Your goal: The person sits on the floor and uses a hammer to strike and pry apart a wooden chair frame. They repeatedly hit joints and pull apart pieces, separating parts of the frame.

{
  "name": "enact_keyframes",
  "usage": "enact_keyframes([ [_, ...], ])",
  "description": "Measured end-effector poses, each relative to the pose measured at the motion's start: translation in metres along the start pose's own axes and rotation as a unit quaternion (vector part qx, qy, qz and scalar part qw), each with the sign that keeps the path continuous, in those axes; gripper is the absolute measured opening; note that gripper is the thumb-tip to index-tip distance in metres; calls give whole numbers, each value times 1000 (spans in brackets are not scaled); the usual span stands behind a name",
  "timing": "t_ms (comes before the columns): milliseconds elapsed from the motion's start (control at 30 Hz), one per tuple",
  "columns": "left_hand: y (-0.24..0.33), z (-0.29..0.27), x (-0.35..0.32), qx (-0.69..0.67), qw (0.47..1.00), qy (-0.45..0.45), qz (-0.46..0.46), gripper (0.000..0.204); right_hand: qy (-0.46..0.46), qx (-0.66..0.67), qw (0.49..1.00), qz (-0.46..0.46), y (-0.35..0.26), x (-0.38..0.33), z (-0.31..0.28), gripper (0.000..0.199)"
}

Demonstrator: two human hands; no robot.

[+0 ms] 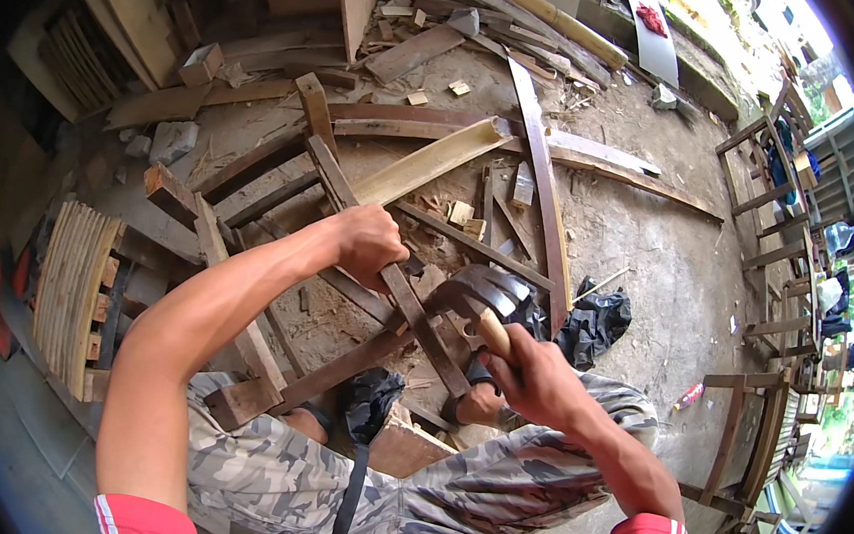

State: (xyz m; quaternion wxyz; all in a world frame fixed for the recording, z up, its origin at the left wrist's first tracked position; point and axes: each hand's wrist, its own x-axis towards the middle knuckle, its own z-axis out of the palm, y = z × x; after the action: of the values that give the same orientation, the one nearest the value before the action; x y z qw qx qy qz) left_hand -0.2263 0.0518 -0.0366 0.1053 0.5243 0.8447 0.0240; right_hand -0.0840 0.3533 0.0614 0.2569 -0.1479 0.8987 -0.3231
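Note:
My left hand (369, 244) is closed round a brown wooden bar (426, 339) that slants across a chair-like wooden frame. The frame lies over my lap and the floor, with a lower rail (339, 369) meeting an upright post (236, 297) near my left knee. In my right hand (539, 378) is a hammer (495, 335), gripped by its pale wooden handle. Its dark head is smeared by motion, just right of the bar. Whether the head touches the wood I cannot tell. A black plastic bag (373, 403) sits between my legs, beside a light wooden block (413, 450).
Beyond the frame lie long planks (543, 196) and a pale channel-shaped timber (430, 162), with scraps and shavings around. Another black bag (593, 325) is right of the hammer. Slatted wood (73, 299) stands at left, and wooden frames (776, 234) line the right side.

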Motion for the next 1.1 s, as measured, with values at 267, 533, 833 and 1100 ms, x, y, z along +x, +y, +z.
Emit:
enact_keyframes([
  [267, -3, 0, 1, 0, 1000, -5, -10, 44, 155, -22, 966, -205, -16, 6, -11, 29],
  [533, -6, 13, -4, 1, 999, 48, 1, 44, 71, 0, 996, -58, 2, 4, -11, 27],
  [833, 25, -23, -28, 49, 994, -7, -100, 54, 109, 33, 993, -8, 14, -1, -7, 28],
  [1100, 71, -75, -48, 158, 977, -10, -142, 76, 107, 106, 988, 42, 16, 6, 15, 53],
])
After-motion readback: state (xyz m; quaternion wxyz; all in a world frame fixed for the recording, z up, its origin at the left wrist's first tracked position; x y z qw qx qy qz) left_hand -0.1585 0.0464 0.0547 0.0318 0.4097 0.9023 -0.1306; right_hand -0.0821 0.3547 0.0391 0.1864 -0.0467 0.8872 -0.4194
